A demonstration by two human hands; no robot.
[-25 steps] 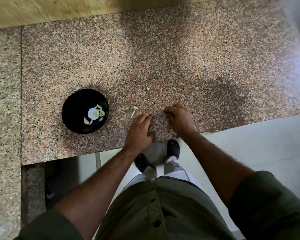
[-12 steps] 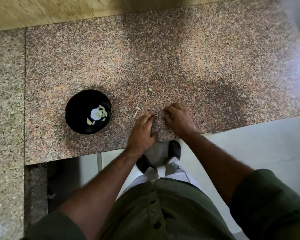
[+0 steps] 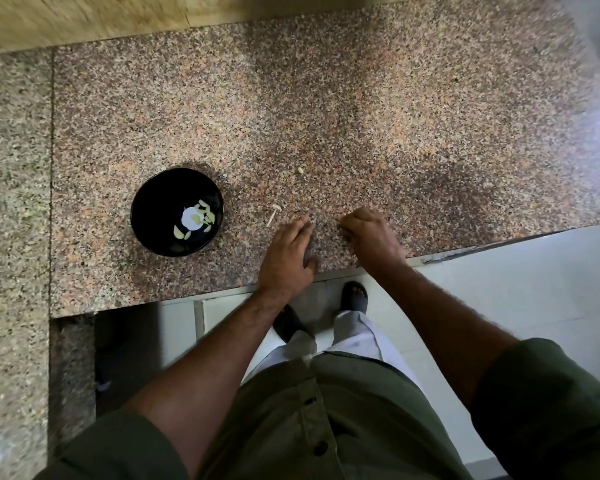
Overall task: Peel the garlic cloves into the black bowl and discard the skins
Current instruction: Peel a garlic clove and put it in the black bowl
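a stem (image 3: 273, 215) and a clove (image 3: 300, 170) lie between bowl (image 3: 153, 216) and hands on speckled granite worktop (image 3: 395, 116); left hand (image 3: 286, 256) flat, fingers straight; right hand (image 3: 369, 235) curled, grip unclear

No text, label, brand, number or sign can be read anywhere in the head view
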